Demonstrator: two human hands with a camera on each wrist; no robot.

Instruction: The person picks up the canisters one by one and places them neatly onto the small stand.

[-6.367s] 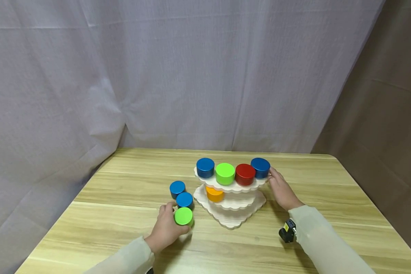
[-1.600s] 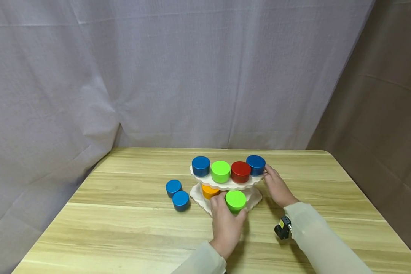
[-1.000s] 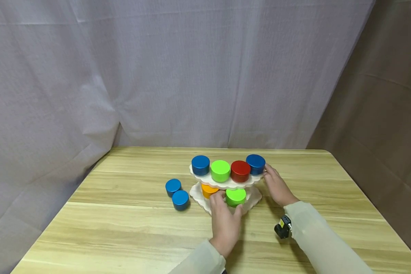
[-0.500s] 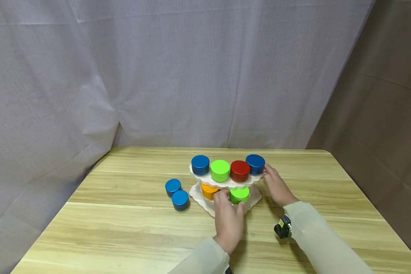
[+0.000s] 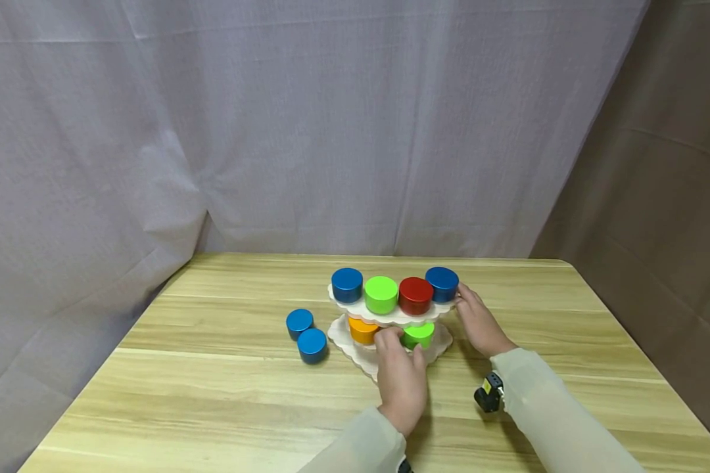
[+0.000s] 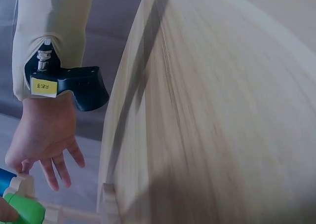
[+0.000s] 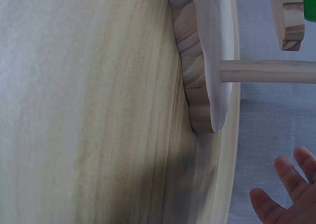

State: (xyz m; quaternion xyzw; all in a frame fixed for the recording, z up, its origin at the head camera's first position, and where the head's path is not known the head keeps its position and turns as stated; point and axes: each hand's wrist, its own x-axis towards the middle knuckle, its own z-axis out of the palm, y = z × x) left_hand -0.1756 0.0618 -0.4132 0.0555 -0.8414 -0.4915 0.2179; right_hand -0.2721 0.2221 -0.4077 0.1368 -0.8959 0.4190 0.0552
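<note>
A green round tin (image 5: pixel 420 334) stands on the middle shelf of a pale wooden tiered stand (image 5: pixel 390 320). My left hand (image 5: pixel 402 381) holds this tin, fingers along its left side and thumb at its front. In the left wrist view the same green tin (image 6: pixel 27 210) shows at the lower edge, a fingertip against it. My right hand (image 5: pixel 480 322) grips the right edge of the top shelf with thumb and forefinger, beside a blue tin (image 5: pixel 442 284). The left wrist view shows the other fingers of that right hand (image 6: pixel 44 135) spread out below.
Also on the top shelf are another blue tin (image 5: pixel 347 285), a green one (image 5: pixel 381 295) and a red tin (image 5: pixel 416 295). An orange tin (image 5: pixel 363 330) sits on the shelf below. Two blue tins (image 5: pixel 300 323) stand on the wooden table (image 5: pixel 213 387), left of the stand.
My left hand has carried the green tin from the table left of the stand onto its middle shelf, then shifted it rightward under the top shelf. The right hand stays at the stand.
</note>
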